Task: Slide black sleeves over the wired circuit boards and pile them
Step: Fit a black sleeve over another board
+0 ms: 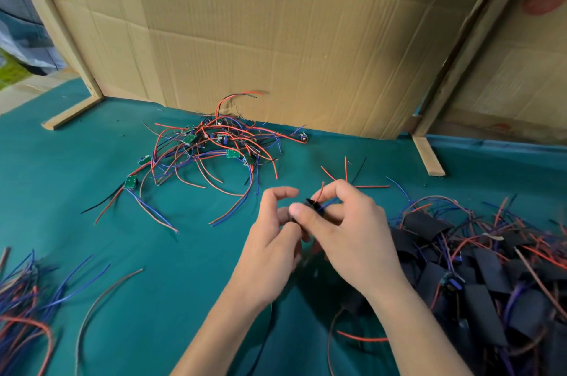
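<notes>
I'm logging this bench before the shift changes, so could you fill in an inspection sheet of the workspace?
Surface: teal cloth-covered table, bare in the middle.
Job's things: tangled heap of small green circuit boards with red, blue and black wires at the back; pile of black-sleeved boards at right.
Clutter: nothing seen.
Grippers: left hand and right hand together pinch a black sleeve with wires sticking out.
Cables: loose bundle of blue and red wires at the left edge; stray red wires behind the hands.
Surroundings: brown cardboard panels on wooden frames.

Teal cloth tabletop (92,222) before wood-framed cardboard screens (276,38).
</notes>
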`<act>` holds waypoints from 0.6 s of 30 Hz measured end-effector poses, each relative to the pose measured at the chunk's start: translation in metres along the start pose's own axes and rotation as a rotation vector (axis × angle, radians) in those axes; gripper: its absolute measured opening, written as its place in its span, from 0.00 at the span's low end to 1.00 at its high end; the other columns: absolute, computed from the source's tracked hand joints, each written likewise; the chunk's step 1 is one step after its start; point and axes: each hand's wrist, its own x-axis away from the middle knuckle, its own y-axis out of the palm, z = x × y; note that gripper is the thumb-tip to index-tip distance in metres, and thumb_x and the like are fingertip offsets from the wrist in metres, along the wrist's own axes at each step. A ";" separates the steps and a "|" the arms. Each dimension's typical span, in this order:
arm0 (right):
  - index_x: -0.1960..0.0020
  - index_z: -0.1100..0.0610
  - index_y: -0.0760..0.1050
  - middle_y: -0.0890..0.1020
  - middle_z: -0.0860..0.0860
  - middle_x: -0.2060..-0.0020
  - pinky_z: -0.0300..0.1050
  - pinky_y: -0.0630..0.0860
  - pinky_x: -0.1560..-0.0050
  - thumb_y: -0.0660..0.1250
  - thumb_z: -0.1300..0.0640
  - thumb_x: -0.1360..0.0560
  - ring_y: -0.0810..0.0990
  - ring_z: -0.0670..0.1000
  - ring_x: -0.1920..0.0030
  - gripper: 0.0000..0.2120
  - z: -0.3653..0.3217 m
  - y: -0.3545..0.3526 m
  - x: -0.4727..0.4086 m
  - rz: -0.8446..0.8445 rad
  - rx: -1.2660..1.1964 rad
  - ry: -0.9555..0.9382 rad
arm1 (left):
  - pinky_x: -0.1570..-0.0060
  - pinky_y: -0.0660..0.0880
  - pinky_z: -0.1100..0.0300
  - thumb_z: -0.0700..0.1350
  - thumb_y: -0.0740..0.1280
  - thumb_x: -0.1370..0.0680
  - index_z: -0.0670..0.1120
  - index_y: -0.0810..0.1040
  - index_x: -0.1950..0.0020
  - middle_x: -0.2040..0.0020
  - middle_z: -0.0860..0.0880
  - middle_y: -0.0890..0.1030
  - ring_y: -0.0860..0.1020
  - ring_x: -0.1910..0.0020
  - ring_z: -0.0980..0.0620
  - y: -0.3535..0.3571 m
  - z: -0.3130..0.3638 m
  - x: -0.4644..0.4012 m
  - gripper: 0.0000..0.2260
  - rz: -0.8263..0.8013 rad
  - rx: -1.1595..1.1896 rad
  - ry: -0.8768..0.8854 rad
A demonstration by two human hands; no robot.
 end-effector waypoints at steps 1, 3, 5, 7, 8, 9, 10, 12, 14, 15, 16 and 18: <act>0.56 0.49 0.72 0.81 0.38 0.73 0.37 0.72 0.67 0.76 0.42 0.29 0.75 0.46 0.74 0.16 0.001 0.001 0.000 -0.028 -0.001 0.011 | 0.73 0.69 0.61 0.43 0.56 0.29 0.57 0.68 0.42 0.69 0.54 0.76 0.68 0.74 0.53 -0.001 -0.001 0.001 0.17 -0.009 -0.044 -0.001; 0.54 0.48 0.73 0.81 0.38 0.72 0.37 0.72 0.67 0.77 0.43 0.30 0.75 0.47 0.73 0.15 0.001 0.002 0.001 -0.037 -0.035 0.024 | 0.66 0.73 0.56 0.46 0.57 0.29 0.60 0.70 0.41 0.66 0.53 0.77 0.72 0.69 0.53 -0.002 -0.002 0.001 0.18 -0.040 -0.139 0.027; 0.53 0.48 0.74 0.83 0.39 0.71 0.33 0.71 0.67 0.77 0.45 0.29 0.76 0.44 0.72 0.14 0.000 0.003 0.001 -0.051 -0.091 0.025 | 0.54 0.78 0.50 0.45 0.57 0.27 0.58 0.71 0.38 0.56 0.51 0.82 0.77 0.59 0.54 -0.003 -0.002 0.000 0.19 -0.080 -0.191 0.077; 0.52 0.48 0.77 0.83 0.43 0.70 0.39 0.75 0.63 0.73 0.41 0.28 0.78 0.44 0.69 0.12 -0.001 0.003 0.002 -0.082 -0.162 0.053 | 0.43 0.76 0.50 0.41 0.58 0.26 0.54 0.73 0.36 0.47 0.53 0.83 0.80 0.46 0.55 -0.005 0.000 0.000 0.20 -0.101 -0.248 0.126; 0.53 0.48 0.79 0.81 0.45 0.72 0.45 0.76 0.63 0.70 0.40 0.27 0.78 0.45 0.69 0.12 -0.002 0.003 0.002 -0.091 -0.182 0.063 | 0.41 0.75 0.52 0.40 0.59 0.26 0.53 0.74 0.36 0.44 0.53 0.83 0.79 0.42 0.53 -0.006 0.001 -0.001 0.20 -0.110 -0.265 0.144; 0.53 0.48 0.80 0.80 0.47 0.72 0.49 0.77 0.62 0.69 0.40 0.26 0.78 0.45 0.68 0.11 -0.002 0.003 0.002 -0.088 -0.187 0.061 | 0.40 0.74 0.55 0.40 0.59 0.25 0.53 0.74 0.35 0.44 0.54 0.83 0.79 0.42 0.52 -0.007 0.002 -0.001 0.20 -0.116 -0.271 0.153; 0.54 0.48 0.82 0.81 0.45 0.71 0.49 0.78 0.61 0.69 0.44 0.24 0.80 0.44 0.67 0.09 -0.003 0.002 0.002 -0.069 -0.180 0.041 | 0.41 0.74 0.58 0.40 0.59 0.24 0.53 0.74 0.35 0.45 0.55 0.83 0.80 0.43 0.54 -0.008 0.002 -0.001 0.19 -0.116 -0.273 0.160; 0.56 0.49 0.83 0.85 0.42 0.66 0.45 0.79 0.57 0.71 0.54 0.22 0.84 0.42 0.63 0.04 -0.002 0.001 0.001 -0.002 -0.160 0.009 | 0.45 0.75 0.60 0.41 0.60 0.23 0.55 0.74 0.34 0.50 0.55 0.83 0.80 0.49 0.55 -0.007 0.001 -0.001 0.19 -0.120 -0.291 0.174; 0.57 0.50 0.84 0.86 0.41 0.65 0.43 0.79 0.56 0.72 0.58 0.23 0.84 0.42 0.63 0.06 -0.002 -0.001 0.000 0.037 -0.143 0.010 | 0.54 0.74 0.59 0.43 0.60 0.22 0.56 0.73 0.33 0.59 0.53 0.79 0.76 0.59 0.52 -0.005 -0.001 -0.001 0.19 -0.122 -0.317 0.176; 0.57 0.50 0.84 0.86 0.40 0.65 0.42 0.79 0.57 0.72 0.58 0.23 0.84 0.41 0.63 0.06 -0.002 -0.002 -0.001 0.042 -0.132 0.008 | 0.59 0.72 0.62 0.43 0.61 0.22 0.57 0.73 0.32 0.63 0.54 0.75 0.72 0.63 0.54 -0.004 -0.002 0.000 0.19 -0.116 -0.324 0.176; 0.58 0.49 0.84 0.86 0.40 0.65 0.41 0.79 0.58 0.72 0.58 0.23 0.84 0.41 0.64 0.07 -0.002 -0.003 -0.001 0.048 -0.121 0.001 | 0.63 0.68 0.65 0.44 0.61 0.22 0.59 0.72 0.32 0.65 0.54 0.72 0.69 0.65 0.55 -0.004 -0.002 -0.001 0.20 -0.113 -0.325 0.176; 0.58 0.49 0.84 0.86 0.40 0.65 0.42 0.80 0.60 0.71 0.59 0.23 0.83 0.42 0.65 0.08 -0.002 -0.005 -0.002 0.067 -0.129 -0.001 | 0.65 0.67 0.63 0.44 0.61 0.22 0.64 0.71 0.32 0.65 0.49 0.71 0.67 0.66 0.55 -0.005 -0.002 -0.001 0.22 -0.139 -0.304 0.162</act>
